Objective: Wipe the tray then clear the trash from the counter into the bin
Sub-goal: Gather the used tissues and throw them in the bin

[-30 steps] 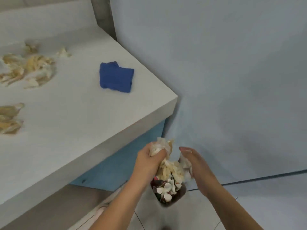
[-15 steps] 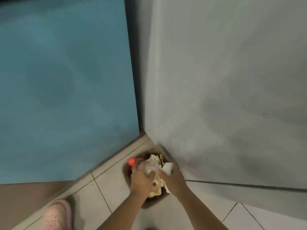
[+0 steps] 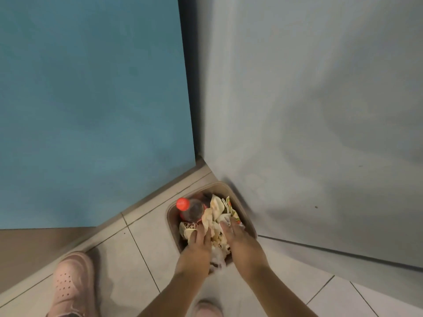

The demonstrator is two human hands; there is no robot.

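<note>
Pink shoe (image 3: 72,283) on the tiles at left. Bin (image 3: 172,225) in the corner, bottle (image 3: 191,209) inside. Left hand (image 3: 196,250) and right hand (image 3: 240,242) flat on the trash (image 3: 216,213) in the bin, fingers together, apparently gripping nothing; motion blur.

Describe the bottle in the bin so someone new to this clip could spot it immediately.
Find the small brown bin on the tiled floor, tucked in the corner where the blue panel meets the grey wall. At its far-left side lies a clear plastic bottle; its bright red cap stands out from the pale crumpled wrappers beside it.
</note>
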